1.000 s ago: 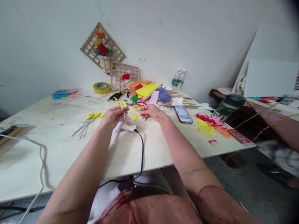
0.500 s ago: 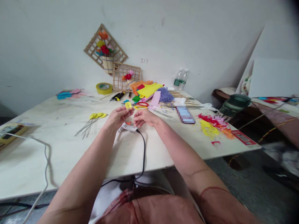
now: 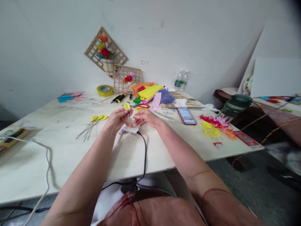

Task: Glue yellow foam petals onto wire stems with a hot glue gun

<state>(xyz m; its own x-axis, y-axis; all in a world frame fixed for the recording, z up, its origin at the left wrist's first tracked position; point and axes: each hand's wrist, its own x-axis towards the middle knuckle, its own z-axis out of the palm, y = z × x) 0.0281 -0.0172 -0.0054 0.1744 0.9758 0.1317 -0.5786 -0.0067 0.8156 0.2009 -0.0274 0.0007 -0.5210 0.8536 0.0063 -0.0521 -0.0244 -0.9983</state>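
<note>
My left hand [image 3: 118, 117] pinches a yellow petal piece [image 3: 126, 106] on a thin wire stem that hangs down below the fingers. Just right of it, my right hand [image 3: 146, 118] has its fingers curled and drawn together; anything between them is too small to make out. Beneath both hands a white glue gun [image 3: 129, 129] with a black cord lies on the table. Several yellow petals on wire stems [image 3: 98, 118] lie to the left of my left hand. Beyond the fingers rest red-and-yellow-handled scissors [image 3: 144, 106].
Behind my hands lie coloured sheets [image 3: 150, 92], purple yarn [image 3: 166, 96], yellow tape [image 3: 104, 90] and cutters [image 3: 120, 98]. A phone [image 3: 186, 115] and coloured scraps [image 3: 211, 128] are on the right. Lattice panels with flowers [image 3: 106, 51] lean on the wall. A power strip [image 3: 11, 139] sits left.
My left hand has shifted slightly left with the yellow petal, which is now turned differently. My right hand's fingertips have risen a little and moved slightly left.
</note>
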